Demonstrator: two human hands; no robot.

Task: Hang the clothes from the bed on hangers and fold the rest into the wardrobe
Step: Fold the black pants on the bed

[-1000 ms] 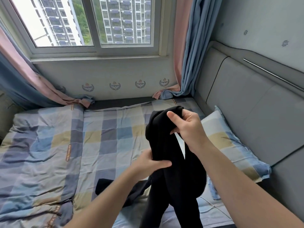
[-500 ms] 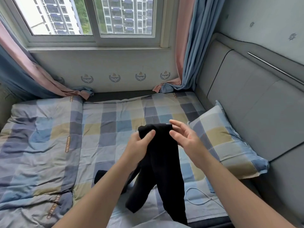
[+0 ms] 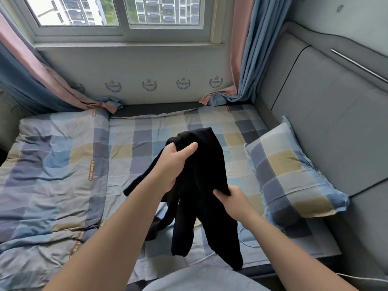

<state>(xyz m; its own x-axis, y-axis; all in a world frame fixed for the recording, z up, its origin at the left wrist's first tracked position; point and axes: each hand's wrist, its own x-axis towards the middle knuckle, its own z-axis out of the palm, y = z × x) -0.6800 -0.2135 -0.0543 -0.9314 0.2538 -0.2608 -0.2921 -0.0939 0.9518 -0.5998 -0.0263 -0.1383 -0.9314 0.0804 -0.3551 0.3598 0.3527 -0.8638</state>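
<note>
Both hands are on one black garment [image 3: 206, 164], held up in the air over the checked bed [image 3: 63, 164]. The left hand [image 3: 175, 164] is the higher one. Its fingers curl round a bunched fold near the top of the cloth, and its thumb lies flat across the front, pointing right. The right hand [image 3: 234, 201] sits lower and nearer the person, arm stretched forward, with thumb and fingers pinching the garment's right edge. Below the two grips, two long dark ends hang down toward the near side of the bed, and a third end sticks out to the left. From where I stand I cannot tell whether the lowest dark fold touches the bed.

A checked pillow [image 3: 289, 171] lies against the grey headboard [image 3: 325, 114] on the right, apart from the garment. A thin white cable [image 3: 244, 241] curls on the bed just beside the hanging ends. Beyond the bed, a blue and pink curtain [image 3: 247, 49] hangs at the right of the window [image 3: 126, 32].
</note>
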